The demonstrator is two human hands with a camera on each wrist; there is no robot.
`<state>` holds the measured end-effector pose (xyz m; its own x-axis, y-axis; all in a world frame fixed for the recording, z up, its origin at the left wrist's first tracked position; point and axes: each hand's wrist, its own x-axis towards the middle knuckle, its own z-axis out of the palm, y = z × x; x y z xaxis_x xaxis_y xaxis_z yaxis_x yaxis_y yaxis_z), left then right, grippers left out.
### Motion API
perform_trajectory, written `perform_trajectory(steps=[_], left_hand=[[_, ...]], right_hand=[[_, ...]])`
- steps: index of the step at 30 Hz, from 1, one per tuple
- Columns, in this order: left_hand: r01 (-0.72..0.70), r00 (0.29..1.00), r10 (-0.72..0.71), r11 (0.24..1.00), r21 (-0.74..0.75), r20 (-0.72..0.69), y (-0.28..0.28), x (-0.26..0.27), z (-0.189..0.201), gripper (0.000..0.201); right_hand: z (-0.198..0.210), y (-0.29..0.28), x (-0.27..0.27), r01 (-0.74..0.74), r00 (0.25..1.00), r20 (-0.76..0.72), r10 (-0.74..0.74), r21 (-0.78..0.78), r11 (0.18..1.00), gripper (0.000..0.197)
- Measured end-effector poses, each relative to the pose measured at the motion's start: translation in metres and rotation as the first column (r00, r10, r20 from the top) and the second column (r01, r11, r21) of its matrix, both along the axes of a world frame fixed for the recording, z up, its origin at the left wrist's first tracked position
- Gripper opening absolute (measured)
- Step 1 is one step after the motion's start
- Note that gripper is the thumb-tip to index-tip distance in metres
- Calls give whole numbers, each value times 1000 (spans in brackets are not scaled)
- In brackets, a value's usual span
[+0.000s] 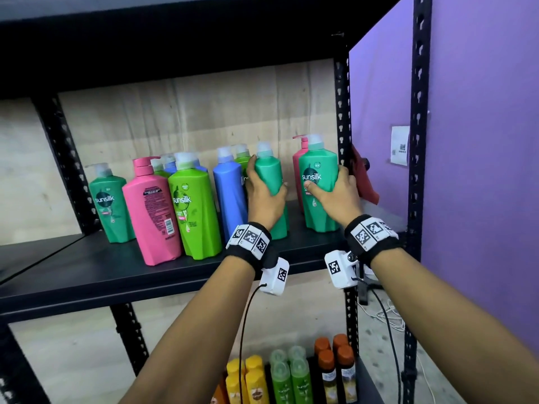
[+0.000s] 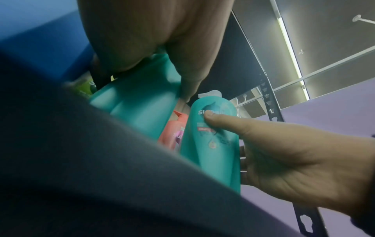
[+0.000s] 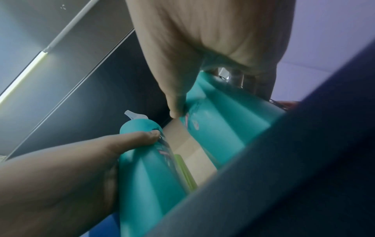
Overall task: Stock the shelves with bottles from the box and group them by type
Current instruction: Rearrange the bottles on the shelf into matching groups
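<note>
Two teal-green pump bottles stand on the black shelf [image 1: 87, 269]. My left hand [image 1: 264, 196] grips the plain-backed one [image 1: 269, 173], fingers wrapped round its left side and thumb on the right. My right hand [image 1: 335, 193] grips the Sunsilk-labelled one [image 1: 316, 170] at the shelf's right end, thumb across the label. In the left wrist view the labelled bottle [image 2: 211, 144] sits in my right hand [image 2: 284, 160], beside the other teal bottle [image 2: 138, 105]. In the right wrist view my left hand [image 3: 61, 168] wraps the plain bottle [image 3: 146, 184], and the labelled bottle [image 3: 223, 128] is close up.
To the left stand a blue bottle [image 1: 229, 193], a lime-green one [image 1: 194, 211], a pink one [image 1: 153, 211] and another teal one [image 1: 112, 205]. A pink bottle [image 1: 299, 164] hides behind the right teal one. The right upright post [image 1: 342, 112] is close. Small bottles [image 1: 291, 377] fill the lower shelf.
</note>
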<state>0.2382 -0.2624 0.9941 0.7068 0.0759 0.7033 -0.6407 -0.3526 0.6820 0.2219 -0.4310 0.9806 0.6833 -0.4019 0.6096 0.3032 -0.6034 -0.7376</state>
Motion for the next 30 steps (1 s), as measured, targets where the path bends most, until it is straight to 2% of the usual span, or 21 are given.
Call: perform_trajectory(steps=[8, 13, 16, 22, 30], left_hand=[[2, 986, 8, 998, -58, 167, 0, -21, -14, 87], [45, 978, -19, 992, -121, 209, 11, -44, -14, 85], [48, 969, -8, 987, -156, 249, 24, -59, -14, 84], [38, 942, 32, 979, -202, 333, 68, -88, -7, 83], [86, 940, -18, 979, -187, 340, 154, -104, 12, 79]], right_hand=[[-12, 13, -26, -49, 972, 231, 31, 73, 996, 82], [-15, 28, -48, -79, 951, 307, 43, 106, 991, 73], [-17, 42, -58, -121, 921, 383, 75, 97, 988, 75], [-13, 89, -76, -179, 889, 437, 138, 53, 983, 85], [2, 176, -82, -272, 835, 501, 228, 14, 962, 80]])
